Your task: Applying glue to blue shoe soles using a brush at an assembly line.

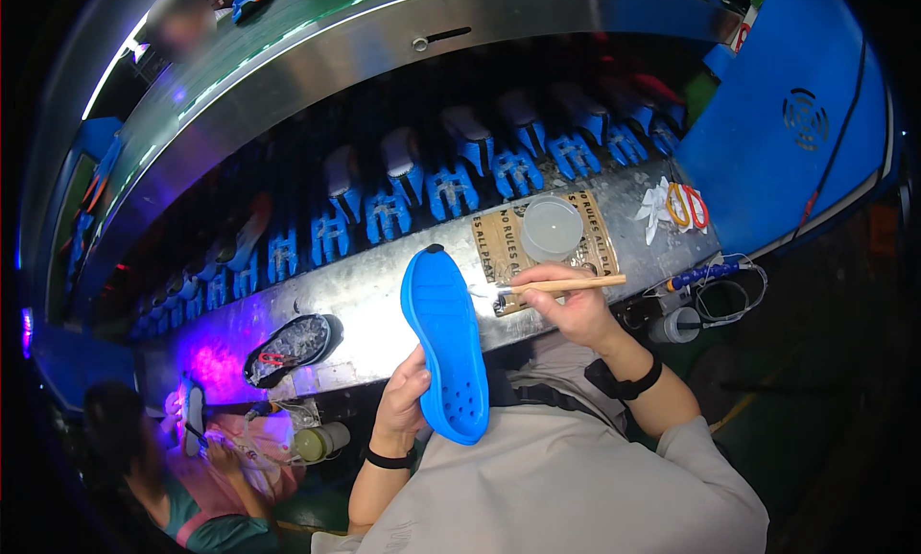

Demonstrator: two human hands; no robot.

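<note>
At centre, clock face laid over it: one blue shoe sole (446,338), long axis running roughly twelve to six, raised rim, cluster of round holes at the lower end, dark spot at the upper tip. Held in front of the person's torso.

Seven o'clock: left hand (403,398), clamped on the sole's edge; the fingers behind the sole are hidden.

Between two and three o'clock: right hand (573,307), thumb and fingers closed on the wooden handle of one brush (600,282). Bristles point toward the sole's rim; whether they touch cannot be told through the glare.

Between one and two: round translucent tub (552,228), on printed brown cardboard (495,252).

Two o'clock: scissors (687,207), red and yellow handles, beside crumpled white paper (656,211).

Nine o'clock: dark shoe-shaped piece (293,349), red item inside, on the metal bench (374,305).

Eight o'clock: co-worker (144,468), seated low.

Twelve o'clock: row of blue clamps (452,191).
</note>
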